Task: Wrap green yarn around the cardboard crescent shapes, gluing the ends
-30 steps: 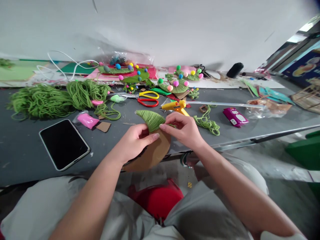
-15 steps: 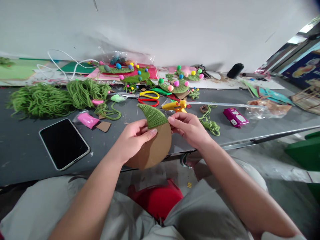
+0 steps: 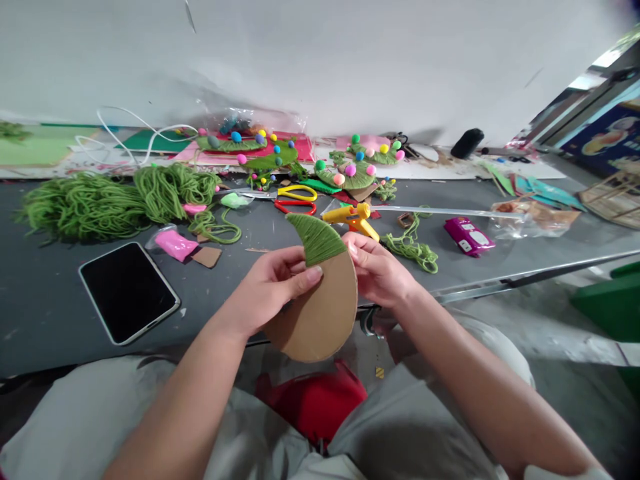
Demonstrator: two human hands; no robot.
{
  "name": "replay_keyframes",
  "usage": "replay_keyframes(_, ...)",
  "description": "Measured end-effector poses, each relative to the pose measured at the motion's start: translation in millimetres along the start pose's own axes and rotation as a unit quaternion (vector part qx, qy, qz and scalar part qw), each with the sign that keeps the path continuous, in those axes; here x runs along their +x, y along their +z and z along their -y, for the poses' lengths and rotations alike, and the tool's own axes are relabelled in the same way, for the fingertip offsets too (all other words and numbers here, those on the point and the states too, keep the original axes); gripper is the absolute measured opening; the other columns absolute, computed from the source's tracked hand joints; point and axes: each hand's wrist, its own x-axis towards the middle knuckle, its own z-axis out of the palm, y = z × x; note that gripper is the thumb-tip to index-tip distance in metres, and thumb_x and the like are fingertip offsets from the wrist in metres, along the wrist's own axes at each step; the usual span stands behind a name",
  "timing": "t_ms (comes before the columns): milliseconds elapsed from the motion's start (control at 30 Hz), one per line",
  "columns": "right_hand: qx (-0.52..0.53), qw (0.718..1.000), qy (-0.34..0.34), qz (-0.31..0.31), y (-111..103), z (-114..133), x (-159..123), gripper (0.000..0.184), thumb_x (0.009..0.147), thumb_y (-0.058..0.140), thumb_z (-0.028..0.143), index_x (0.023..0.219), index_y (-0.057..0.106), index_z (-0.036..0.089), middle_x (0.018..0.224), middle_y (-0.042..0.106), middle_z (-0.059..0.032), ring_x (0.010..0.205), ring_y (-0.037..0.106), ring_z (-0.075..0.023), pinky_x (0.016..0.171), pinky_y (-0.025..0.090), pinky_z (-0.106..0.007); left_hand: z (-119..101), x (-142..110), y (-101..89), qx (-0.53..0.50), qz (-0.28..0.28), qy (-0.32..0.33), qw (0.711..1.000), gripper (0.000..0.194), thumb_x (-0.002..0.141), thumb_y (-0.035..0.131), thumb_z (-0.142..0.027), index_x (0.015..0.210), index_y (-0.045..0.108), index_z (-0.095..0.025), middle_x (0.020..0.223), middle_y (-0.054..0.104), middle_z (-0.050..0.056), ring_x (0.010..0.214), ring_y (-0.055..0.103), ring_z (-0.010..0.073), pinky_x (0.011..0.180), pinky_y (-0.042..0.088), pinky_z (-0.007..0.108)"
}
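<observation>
My left hand (image 3: 280,283) grips a brown cardboard cutout (image 3: 320,313) with a rounded body and a curved, pointed tip. Its thumb presses on the front face while the other fingers go behind. Green yarn (image 3: 323,240) is wound tightly over the tip, and the lower part is bare card. At the right edge, just where the winding ends, my right hand (image 3: 377,267) is closed in a pinch; what lies between its fingertips is hidden. Loose green yarn (image 3: 413,253) lies on the table beside that hand.
Behind the cutout lie a yellow glue gun (image 3: 350,217) and red-and-yellow-handled scissors (image 3: 295,199). Green yarn bundles (image 3: 90,203) and a tablet (image 3: 129,292) are at left, a purple packet (image 3: 469,237) at right. Yarn-wrapped pieces with pom-poms (image 3: 350,177) sit farther back.
Both hands and the cutout have shifted slightly right and down, toward me. More of the bare cardboard face shows now. The left hand has kept its grip.
</observation>
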Motion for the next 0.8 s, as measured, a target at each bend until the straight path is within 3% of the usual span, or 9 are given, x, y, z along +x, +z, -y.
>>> replay_keyframes(200, -0.019, 0.998, -0.052, -0.030, 13, 7, -5, 0.046, 0.069, 0.083, 0.051, 0.069, 0.048, 0.022, 0.065, 0.048, 0.0036, 0.056, 0.045, -0.0106, 0.053, 0.042, -0.025, 6, 2, 13.0, 0.020, -0.094, 0.066, 0.993, 0.023, 0.080, 0.082, -0.034, 0.095, 0.069, -0.022, 0.095, 0.070, 0.001, 0.077, 0.064, 0.0132, 0.066, 0.048, 0.021)
replay_keyframes(333, -0.069, 0.987, -0.141, -0.016, 25, 14, -15, 0.034, 0.078, 0.078, 0.049, 0.071, 0.057, 0.023, 0.069, 0.055, 0.0011, 0.060, 0.052, -0.0124, 0.058, 0.047, -0.028, -1, -4, 30.6, 0.063, -0.115, 0.135, 0.982, 0.016, 0.086, 0.075, -0.034, 0.097, 0.071, -0.024, 0.094, 0.072, 0.002, 0.086, 0.067, 0.0171, 0.076, 0.052, 0.026)
replay_keyframes(433, -0.189, 0.954, -0.231, -0.025, 34, 19, -22, 0.020, 0.082, 0.078, 0.039, 0.075, 0.066, 0.024, 0.075, 0.062, -0.0009, 0.069, 0.059, -0.0158, 0.067, 0.051, -0.032, -10, -10, 37.8, 0.141, -0.144, 0.191, 0.961, 0.016, 0.093, 0.068, -0.031, 0.105, 0.076, -0.026, 0.112, 0.072, 0.004, 0.102, 0.066, 0.0208, 0.090, 0.051, 0.030)
replay_keyframes(533, -0.309, 0.914, -0.258, -0.045, 38, 19, -22, 0.014, 0.086, 0.076, 0.035, 0.080, 0.070, 0.024, 0.082, 0.068, -0.0040, 0.075, 0.063, -0.0185, 0.074, 0.053, -0.037, -13, -13, 34.6, 0.156, -0.153, 0.173, 0.961, 0.023, 0.094, 0.065, -0.032, 0.112, 0.077, -0.027, 0.119, 0.072, 0.004, 0.107, 0.066, 0.0239, 0.093, 0.052, 0.032)
replay_keyframes(667, -0.395, 0.873, -0.283, -0.043, 34, 13, -13, 0.009, 0.092, 0.069, 0.029, 0.087, 0.071, 0.021, 0.089, 0.070, -0.0050, 0.082, 0.065, -0.0176, 0.079, 0.053, -0.035, -9, -11, 22.6, 0.034, -0.127, 0.151, 0.980, 0.028, 0.093, 0.064, -0.032, 0.117, 0.076, -0.025, 0.121, 0.074, 0.006, 0.114, 0.066, 0.0291, 0.101, 0.052, 0.041)
replay_keyframes(800, -0.431, 0.853, -0.294, -0.029, 30, 8, -5, 0.011, 0.095, 0.064, 0.024, 0.093, 0.074, 0.020, 0.091, 0.070, -0.0042, 0.085, 0.065, -0.0155, 0.080, 0.052, -0.032, 0, -9, 13.2, 0.016, -0.147, 0.138, 0.979, 0.027, 0.087, 0.073, -0.030, 0.113, 0.078, -0.024, 0.118, 0.075, 0.007, 0.108, 0.070, 0.0281, 0.095, 0.057, 0.039)
